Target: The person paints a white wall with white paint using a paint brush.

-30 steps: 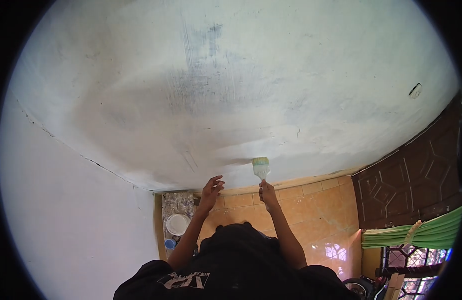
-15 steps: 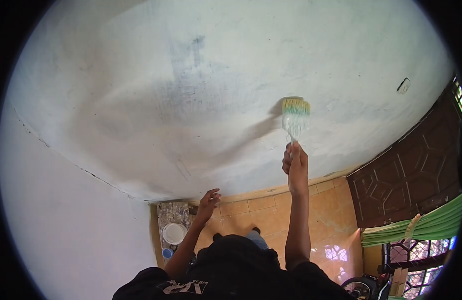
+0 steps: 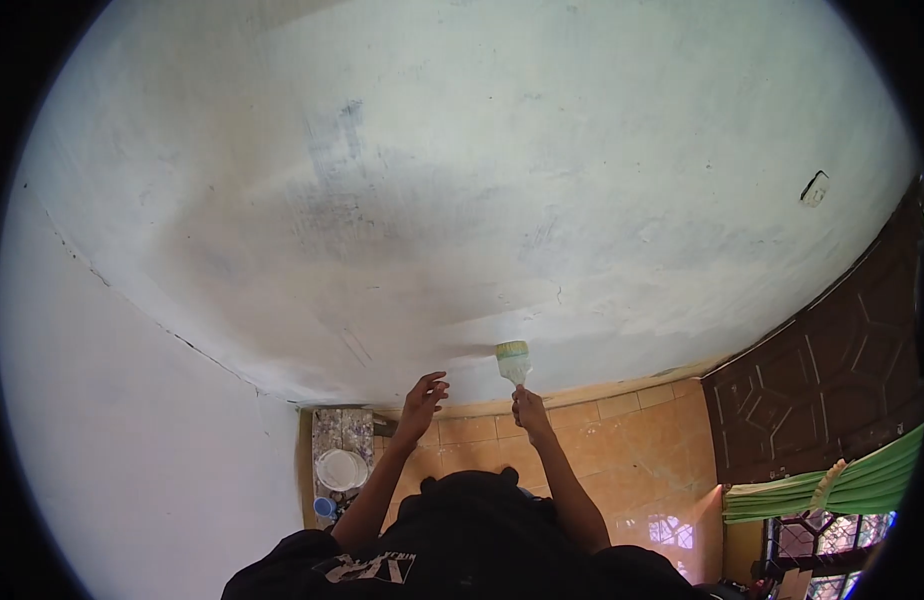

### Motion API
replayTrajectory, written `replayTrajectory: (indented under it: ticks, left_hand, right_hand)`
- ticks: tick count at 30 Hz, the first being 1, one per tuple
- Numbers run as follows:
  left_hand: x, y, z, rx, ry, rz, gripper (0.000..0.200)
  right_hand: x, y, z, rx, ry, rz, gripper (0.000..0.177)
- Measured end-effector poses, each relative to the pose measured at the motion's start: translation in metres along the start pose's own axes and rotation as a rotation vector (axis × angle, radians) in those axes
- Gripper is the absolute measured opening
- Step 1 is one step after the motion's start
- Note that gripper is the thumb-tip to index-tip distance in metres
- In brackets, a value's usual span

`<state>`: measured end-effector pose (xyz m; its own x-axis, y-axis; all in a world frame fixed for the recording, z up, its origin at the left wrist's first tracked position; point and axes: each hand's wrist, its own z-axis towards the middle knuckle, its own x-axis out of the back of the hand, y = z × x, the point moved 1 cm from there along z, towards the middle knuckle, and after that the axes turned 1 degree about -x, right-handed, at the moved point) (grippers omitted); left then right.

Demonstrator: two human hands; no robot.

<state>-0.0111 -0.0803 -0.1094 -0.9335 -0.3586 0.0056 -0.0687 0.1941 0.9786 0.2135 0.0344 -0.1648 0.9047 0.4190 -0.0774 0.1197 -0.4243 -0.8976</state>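
Observation:
A wide paintbrush (image 3: 515, 362) with pale bristles and a greenish band is gripped by its handle in my right hand (image 3: 528, 411). Its bristles point up at the lower part of the white wall (image 3: 602, 240), with a shadow to their left. My left hand (image 3: 423, 404) is raised to the left of the brush, fingers apart and slightly curled, holding nothing. Grey-blue smudges and streaks mark the wall above both hands.
At lower left a paint-spattered bench (image 3: 343, 428) bears a white bucket (image 3: 341, 469), with a blue cup (image 3: 325, 507) nearby. Orange floor tiles (image 3: 622, 450) lie below. To the right are a dark wooden door (image 3: 812, 370), a green curtain (image 3: 862, 475) and a wall switch (image 3: 814, 190).
My right hand has come down and left with the paintbrush, from higher on the wall to low near its base. My left hand has shifted only slightly.

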Motion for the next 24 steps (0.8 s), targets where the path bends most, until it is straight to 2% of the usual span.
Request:
replayTrajectory:
  ticks: [3, 9, 12, 16, 18, 19, 22, 24]
  left_hand:
    - [-0.007, 0.000, 0.002, -0.004, 0.012, 0.007, 0.036]
    - [-0.017, -0.002, 0.007, -0.012, 0.036, -0.014, 0.036]
    - [-0.022, 0.004, 0.005, -0.014, 0.040, -0.012, 0.036]
    - [-0.027, 0.006, 0.011, -0.019, 0.047, -0.011, 0.036]
    - [-0.031, 0.005, 0.010, -0.010, 0.052, -0.010, 0.036]
    - [-0.032, 0.005, 0.011, -0.006, 0.054, -0.010, 0.036]
    - [-0.037, 0.001, 0.010, 0.015, 0.052, -0.006, 0.036]
    - [-0.039, 0.000, 0.007, 0.022, 0.060, -0.017, 0.035]
  right_hand:
    - [0.000, -0.030, -0.019, 0.035, -0.010, 0.025, 0.033]
    - [-0.008, -0.185, -0.077, 0.379, -0.077, -0.028, 0.037]
    - [-0.009, -0.231, -0.092, 0.466, -0.126, -0.037, 0.039]
    - [-0.014, -0.287, -0.101, 0.682, -0.072, -0.073, 0.040]
    - [-0.011, -0.294, -0.079, 0.748, -0.086, -0.051, 0.040]
    - [-0.013, -0.286, -0.065, 0.685, -0.080, 0.014, 0.039]
    - [-0.011, -0.210, -0.019, 0.726, -0.098, 0.028, 0.041]
    - [-0.009, -0.153, -0.014, 0.517, -0.093, 0.026, 0.043]
